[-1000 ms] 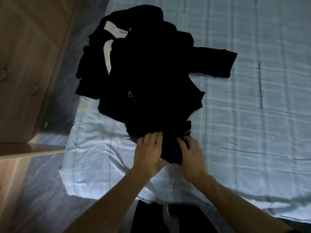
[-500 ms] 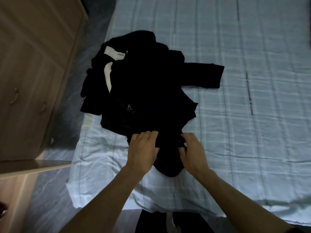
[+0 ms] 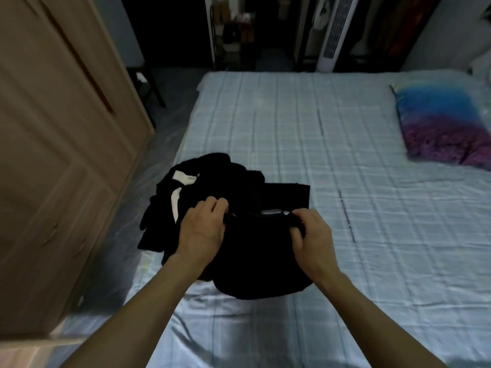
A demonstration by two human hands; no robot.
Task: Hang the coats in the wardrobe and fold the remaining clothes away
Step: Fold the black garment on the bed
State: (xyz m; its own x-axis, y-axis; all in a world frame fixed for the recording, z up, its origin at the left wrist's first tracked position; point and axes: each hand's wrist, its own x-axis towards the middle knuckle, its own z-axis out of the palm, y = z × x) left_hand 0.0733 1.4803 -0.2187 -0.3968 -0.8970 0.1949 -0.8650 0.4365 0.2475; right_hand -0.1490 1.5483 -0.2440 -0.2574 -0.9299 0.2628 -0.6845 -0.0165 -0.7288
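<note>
Left grip: the left hand [image 3: 206, 229] has its fingers curled round the top edge of a black garment [image 3: 257, 261], holding its left corner.
Right grip: the right hand [image 3: 309, 235] pinches the same edge at its right corner, fingers curled over the cloth.
Garment in hand: it hangs between the two hands, its held edge running left to right and its body drooping toward the person; the lower part seems to reach the bed [image 3: 345, 160] near the front edge, though lifted or resting, I cannot tell.
Key relation: the long axis of the held edge lies across the body, level between the hands, neither hand nearer; any fold or lift would turn on that line.
Pile of clothes: the remaining dark pile [image 3: 202, 181], with a white label and stripe, lies on the bed just behind and left of the held garment, touching it.
Wardrobe: the wooden wardrobe [image 3: 61, 155] stands to the left, beside the bed; its doors look closed, so its contents are hidden.
Pillow: a blue and purple pillow [image 3: 441, 123] lies far right, well apart.
Step, as judged: sorting one piece from the pile.
</note>
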